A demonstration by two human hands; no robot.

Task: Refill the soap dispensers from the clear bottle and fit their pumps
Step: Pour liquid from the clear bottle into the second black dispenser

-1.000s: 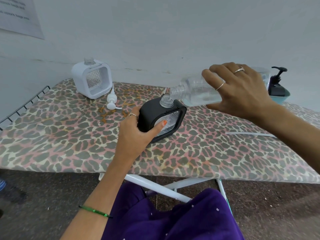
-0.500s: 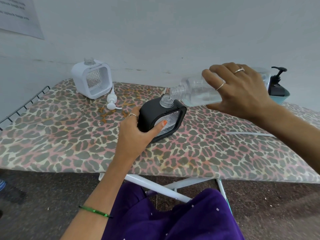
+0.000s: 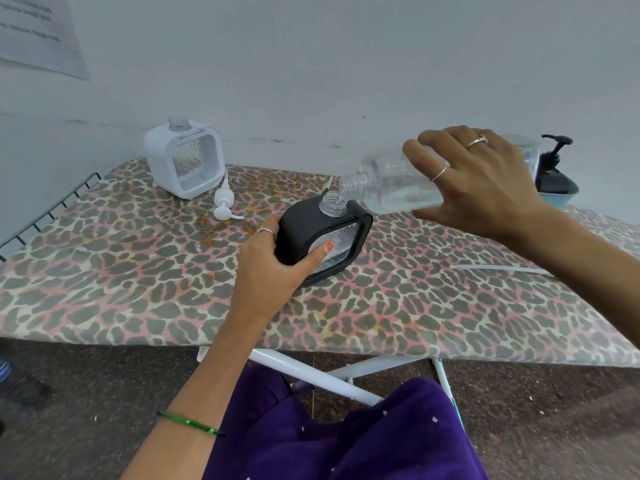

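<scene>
A black square soap dispenser [image 3: 304, 226] stands on the leopard-print ironing board [image 3: 138, 271], its clear neck uncapped. My left hand [image 3: 277, 261] grips its left side, thumb across the clear front window. My right hand [image 3: 485, 181] holds the clear bottle [image 3: 388, 181] tipped almost flat, its open mouth just above the dispenser's neck; clear liquid lies along the bottle's lower side. A white dispenser [image 3: 185, 161] with no pump stands at the back left. A white pump [image 3: 223, 204] lies beside it.
A black pump bottle [image 3: 552, 168] sits in a teal bowl [image 3: 557, 197] at the back right, partly behind my right hand. A thin white tube [image 3: 498, 269] lies on the board at the right. A wire rack [image 3: 45, 209] edges the board's left end. The wall is close behind.
</scene>
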